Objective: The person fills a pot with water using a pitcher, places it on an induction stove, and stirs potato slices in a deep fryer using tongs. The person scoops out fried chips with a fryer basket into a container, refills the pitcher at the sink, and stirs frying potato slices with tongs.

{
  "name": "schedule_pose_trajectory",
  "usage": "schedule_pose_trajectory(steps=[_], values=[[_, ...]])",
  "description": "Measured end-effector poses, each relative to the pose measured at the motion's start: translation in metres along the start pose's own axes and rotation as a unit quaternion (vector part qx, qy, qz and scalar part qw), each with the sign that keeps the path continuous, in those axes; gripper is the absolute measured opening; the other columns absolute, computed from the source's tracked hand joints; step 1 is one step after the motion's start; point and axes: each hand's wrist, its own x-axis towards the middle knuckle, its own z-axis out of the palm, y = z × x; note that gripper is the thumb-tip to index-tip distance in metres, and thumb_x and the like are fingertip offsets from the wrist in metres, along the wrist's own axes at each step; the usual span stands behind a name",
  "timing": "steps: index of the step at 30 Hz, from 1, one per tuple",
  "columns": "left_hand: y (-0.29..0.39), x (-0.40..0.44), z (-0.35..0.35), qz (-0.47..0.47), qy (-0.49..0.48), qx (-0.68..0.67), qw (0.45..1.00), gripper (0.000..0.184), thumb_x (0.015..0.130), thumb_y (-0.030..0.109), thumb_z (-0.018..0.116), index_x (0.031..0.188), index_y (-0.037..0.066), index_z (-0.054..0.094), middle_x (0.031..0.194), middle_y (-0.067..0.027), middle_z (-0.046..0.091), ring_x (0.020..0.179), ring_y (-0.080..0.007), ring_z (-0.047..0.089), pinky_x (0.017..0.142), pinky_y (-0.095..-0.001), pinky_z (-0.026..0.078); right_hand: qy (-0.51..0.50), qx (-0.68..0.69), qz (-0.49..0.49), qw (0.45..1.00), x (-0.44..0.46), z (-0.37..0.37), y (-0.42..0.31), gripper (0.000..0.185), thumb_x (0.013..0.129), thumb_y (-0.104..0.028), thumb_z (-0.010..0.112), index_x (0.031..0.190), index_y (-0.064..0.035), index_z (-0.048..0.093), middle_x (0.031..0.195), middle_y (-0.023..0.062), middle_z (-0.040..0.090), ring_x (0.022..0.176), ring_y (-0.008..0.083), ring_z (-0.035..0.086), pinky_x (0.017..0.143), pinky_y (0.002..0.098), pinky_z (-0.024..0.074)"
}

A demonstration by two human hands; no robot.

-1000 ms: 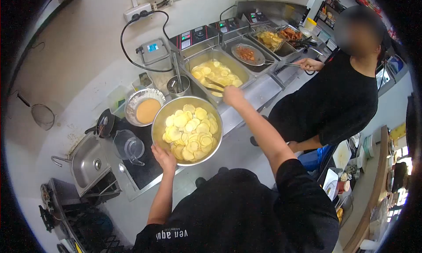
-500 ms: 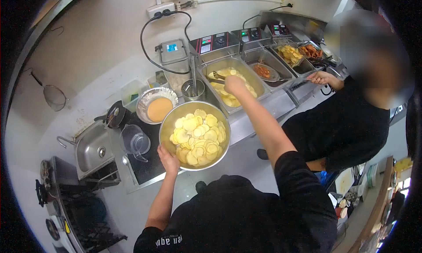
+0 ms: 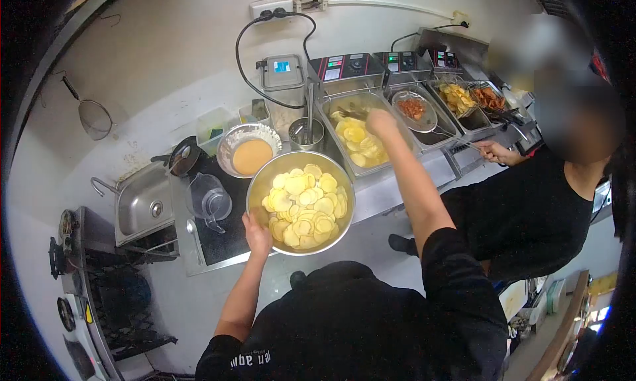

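Observation:
My left hand (image 3: 257, 234) grips the near left side of a large steel bowl (image 3: 252, 182), thumb at the rim. Thin potato slices (image 3: 306, 207) are heaped inside it. Over the leftmost fryer (image 3: 397, 164), my right hand (image 3: 382, 123) is closed on tongs (image 3: 351, 113), whose ends reach among pale yellow slices (image 3: 356, 137) in the oil. Motion blurs the tongs somewhat. Behind the large bowl stand a smaller bowl of orange-brown batter (image 3: 252, 157) and a steel container with a utensil (image 3: 307, 135).
To the right, a co-worker's hand (image 3: 497, 153) holds a strainer (image 3: 416, 111) with reddish pieces above the middle fryer. Further right are baskets of fried chips (image 3: 457, 97) and browned pieces (image 3: 489, 98). A clear jug (image 3: 211, 197), a spoon (image 3: 195, 238) and a sink (image 3: 142, 205) lie left.
My right hand has shifted the tongs among the slices in the fryer. The co-worker's strainer has risen from the middle fryer. The camera view has shifted slightly.

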Motion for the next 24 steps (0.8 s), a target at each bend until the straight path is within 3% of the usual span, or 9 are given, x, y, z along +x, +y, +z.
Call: schedule_pose_trajectory(steps=[2, 6, 9, 12, 15, 20, 24], values=[[-0.001, 0.0, 0.0, 0.037, 0.004, -0.016, 0.999, 0.054, 0.071, -0.009, 0.046, 0.123, 0.006, 0.045, 0.125, -0.0246, 0.04, 0.108, -0.0439, 0.047, 0.09, -0.0457, 0.042, -0.003, -0.026, -0.012, 1.0, 0.002, 0.02, -0.011, 0.023, 0.077, -0.013, 0.054, 0.093, -0.0041, 0.068, 0.095, 0.0174, 0.066, 0.092, 0.0323, 0.064, 0.078, 0.04, 0.0511], [0.004, -0.001, -0.002, 0.02, 0.009, 0.001, 1.0, 0.054, 0.069, -0.01, 0.045, 0.121, 0.005, 0.047, 0.124, -0.0233, 0.041, 0.107, -0.0438, 0.047, 0.089, -0.0456, 0.042, -0.033, -0.049, -0.027, 0.998, -0.009, 0.037, 0.0, 0.022, 0.077, -0.011, 0.052, 0.09, -0.0035, 0.068, 0.096, 0.0178, 0.066, 0.093, 0.0325, 0.063, 0.078, 0.0408, 0.051], [0.007, -0.003, -0.004, 0.045, 0.022, -0.011, 0.999, 0.054, 0.069, -0.01, 0.046, 0.12, 0.007, 0.048, 0.124, -0.0228, 0.041, 0.108, -0.0434, 0.047, 0.089, -0.0454, 0.042, -0.067, -0.051, -0.023, 0.996, -0.028, 0.008, 0.022, 0.022, 0.077, -0.011, 0.052, 0.089, -0.0013, 0.068, 0.097, 0.0192, 0.065, 0.094, 0.0329, 0.063, 0.078, 0.041, 0.0508], [0.011, -0.004, -0.005, -0.003, 0.012, -0.024, 1.0, 0.053, 0.068, -0.013, 0.045, 0.116, 0.008, 0.051, 0.12, -0.0228, 0.043, 0.11, -0.042, 0.047, 0.091, -0.0432, 0.042, -0.039, -0.069, -0.03, 0.996, -0.031, -0.031, 0.041, 0.023, 0.076, -0.011, 0.052, 0.089, 0.0011, 0.067, 0.096, 0.0218, 0.065, 0.093, 0.0338, 0.063, 0.078, 0.0418, 0.0508], [0.008, -0.004, -0.001, 0.0, 0.016, -0.016, 1.0, 0.052, 0.068, -0.012, 0.045, 0.116, 0.008, 0.051, 0.12, -0.0225, 0.042, 0.111, -0.0415, 0.046, 0.092, -0.0425, 0.041, -0.02, -0.057, 0.012, 0.998, -0.016, -0.045, 0.054, 0.023, 0.079, -0.013, 0.052, 0.09, -0.0026, 0.068, 0.097, 0.0195, 0.065, 0.092, 0.0342, 0.063, 0.079, 0.042, 0.0505], [-0.001, -0.002, 0.002, -0.004, -0.003, 0.013, 1.0, 0.051, 0.069, -0.01, 0.046, 0.116, 0.008, 0.052, 0.126, -0.025, 0.039, 0.11, -0.0434, 0.047, 0.089, -0.0453, 0.043, 0.009, -0.012, 0.047, 0.999, 0.011, 0.019, 0.085, 0.023, 0.079, -0.013, 0.052, 0.091, -0.0014, 0.068, 0.097, 0.0203, 0.065, 0.092, 0.0345, 0.063, 0.08, 0.0425, 0.0504], [0.001, -0.002, -0.001, 0.008, 0.002, 0.013, 1.0, 0.049, 0.068, -0.01, 0.047, 0.114, 0.008, 0.053, 0.125, -0.0246, 0.04, 0.109, -0.0433, 0.047, 0.089, -0.0448, 0.043, -0.024, -0.04, 0.023, 0.999, -0.008, 0.02, 0.078, 0.022, 0.078, -0.012, 0.052, 0.089, -0.0016, 0.068, 0.095, 0.0211, 0.065, 0.091, 0.0338, 0.064, 0.079, 0.0424, 0.0508]])
